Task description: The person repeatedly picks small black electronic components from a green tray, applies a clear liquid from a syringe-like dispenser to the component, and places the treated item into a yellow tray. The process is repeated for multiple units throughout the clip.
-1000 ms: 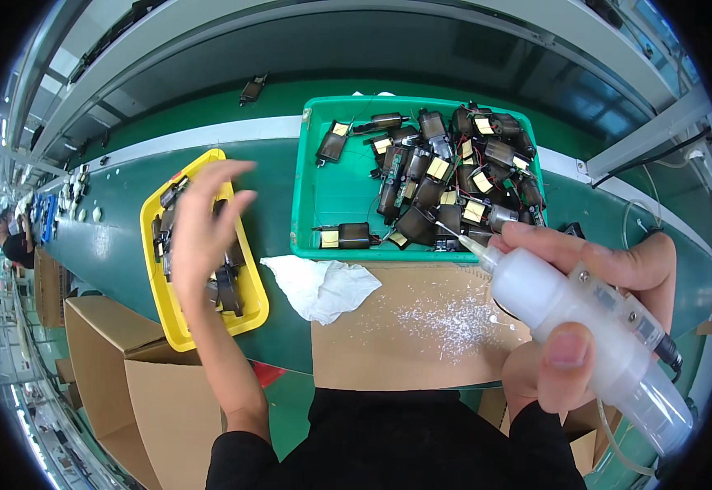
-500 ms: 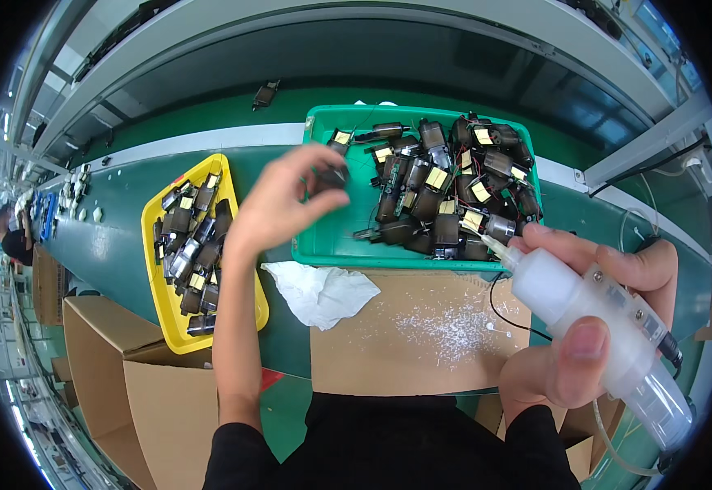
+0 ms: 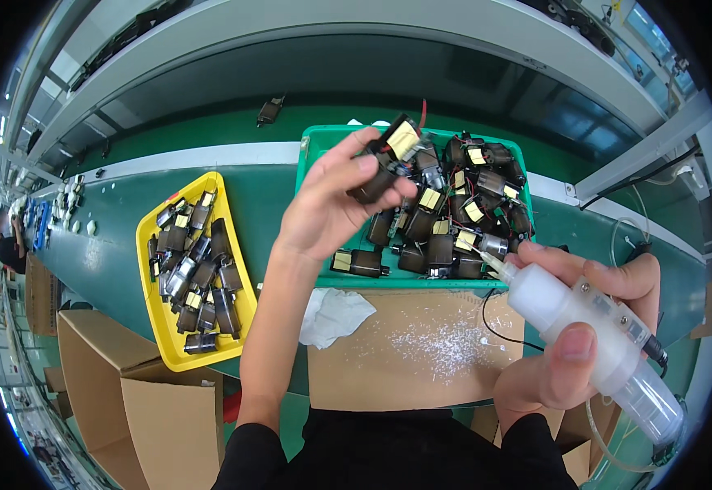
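Note:
My left hand (image 3: pixel 333 192) is raised over the left side of the green tray (image 3: pixel 311 175). Its thumb and fingers grip a small dark motor (image 3: pixel 380 167) with a pale yellow patch and a red wire. My right hand (image 3: pixel 597 327) is wrapped round a white, translucent dispenser (image 3: pixel 548 302) with a clear rear end. The dispenser's thin nozzle (image 3: pixel 493 263) points up and left, over the tray's near right edge. Several similar motors (image 3: pixel 442 245) are heaped in the tray, and one motor (image 3: pixel 358 262) lies apart at its near left corner.
A yellow tray (image 3: pixel 145 269) with more motors stands at the left. A white cloth (image 3: pixel 335 317) lies beside a cardboard sheet (image 3: pixel 356 380) strewn with white specks. An open carton (image 3: pixel 172 433) sits lower left. A single motor (image 3: pixel 270 111) lies at the back. A cable and tube trail from the dispenser.
My left hand has moved right and now lifts a motor showing its yellow patch. A motor lies at the tray's near left corner, where none showed before. My right hand keeps the dispenser nearly still.

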Demonstrator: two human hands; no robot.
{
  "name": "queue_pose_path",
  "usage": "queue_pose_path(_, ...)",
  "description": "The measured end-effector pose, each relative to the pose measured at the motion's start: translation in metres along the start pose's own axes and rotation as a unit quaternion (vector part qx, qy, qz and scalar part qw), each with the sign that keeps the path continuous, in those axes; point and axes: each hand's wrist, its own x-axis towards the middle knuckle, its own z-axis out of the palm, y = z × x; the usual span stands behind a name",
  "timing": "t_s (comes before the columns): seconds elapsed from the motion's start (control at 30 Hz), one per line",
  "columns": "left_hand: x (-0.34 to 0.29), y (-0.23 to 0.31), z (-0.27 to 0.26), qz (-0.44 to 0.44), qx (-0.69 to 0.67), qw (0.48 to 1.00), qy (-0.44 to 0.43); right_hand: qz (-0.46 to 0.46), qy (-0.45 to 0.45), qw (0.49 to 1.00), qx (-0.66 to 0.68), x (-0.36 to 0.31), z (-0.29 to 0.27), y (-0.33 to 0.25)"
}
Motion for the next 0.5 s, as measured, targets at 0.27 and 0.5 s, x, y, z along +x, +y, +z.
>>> queue_pose_path(0.27,-0.001,-0.017,0.016,-0.035,0.048,0.993,-0.103,0.011,0.002,1.000,0.022,-0.003,0.006,0.003)
queue_pose_path(0.5,-0.001,-0.024,0.019,-0.045,0.027,0.981,-0.186,0.020,0.039,0.998,0.040,-0.003,0.018,0.006)
